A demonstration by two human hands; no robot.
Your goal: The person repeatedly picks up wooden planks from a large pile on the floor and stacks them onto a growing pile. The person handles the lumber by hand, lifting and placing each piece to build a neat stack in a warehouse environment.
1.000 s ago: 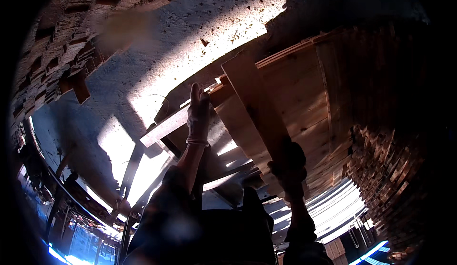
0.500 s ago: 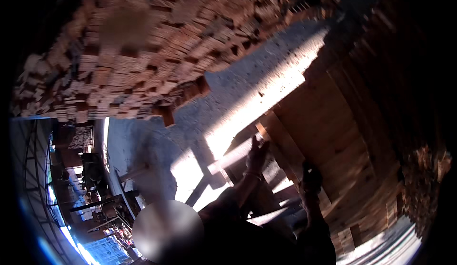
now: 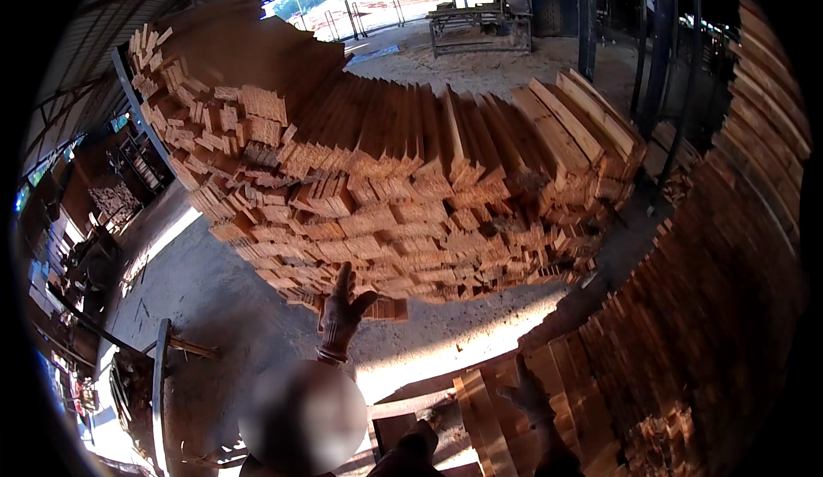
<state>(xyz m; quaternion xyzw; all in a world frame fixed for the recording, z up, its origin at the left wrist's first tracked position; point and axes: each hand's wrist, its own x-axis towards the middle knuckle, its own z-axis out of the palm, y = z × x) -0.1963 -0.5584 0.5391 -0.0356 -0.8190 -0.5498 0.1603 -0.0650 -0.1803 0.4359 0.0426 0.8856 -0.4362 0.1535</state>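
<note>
My left hand (image 3: 343, 316), in a knitted glove with a light band at the wrist, is raised before the lower face of a large stack of sawn boards (image 3: 369, 220). Its fingers point away from me and its thumb stands out; it holds nothing, and I cannot tell whether it touches the wood. Part of that forearm is hidden behind a blurred patch. On the right, my gloved right hand (image 3: 530, 398) is over flat wooden boards (image 3: 559, 374), fingers stretched and thumb apart. Left of it lies a lighter plank (image 3: 484, 426).
A second tall stack of timber (image 3: 703, 331) rises on the right. Sunlit concrete floor (image 3: 463, 340) runs between the stacks. A wooden frame post (image 3: 160, 391) stands at the left. Farther off are a metal-framed bench (image 3: 480, 31) and dark steel posts (image 3: 586, 23).
My view has lifted toward the big stack. My left hand has left the plank's end and moved left and forward. The right hand's fingers are now outstretched over the boards.
</note>
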